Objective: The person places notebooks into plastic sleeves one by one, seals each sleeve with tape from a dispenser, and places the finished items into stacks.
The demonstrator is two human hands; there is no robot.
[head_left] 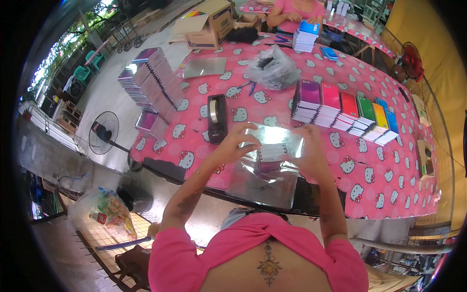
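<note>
A sheet of clear plastic film [265, 132] is stretched between my hands at the table's near edge. My left hand [237, 144] pinches its left side, thumb and fingers curled together. At its right side is my right hand [310, 150], smeared by motion, its fingers near the film's edge. Under the glossy film lies a small notebook bundle [271, 155], partly hidden by glare. More clear film [262, 189] lies flat just below it, toward my body. A black tape dispenser [217, 118] with a roll of tape stands left of my left hand.
Spiral notebooks [331, 100] in several colours stand in stacks at the right. Tall stacks of wrapped notebooks [148, 80] rise at the left. A plastic bag [272, 68], pens [252, 88] and a cardboard box [209, 24] lie farther back. A co-worker [296, 12] handles a notebook stack [305, 39] opposite.
</note>
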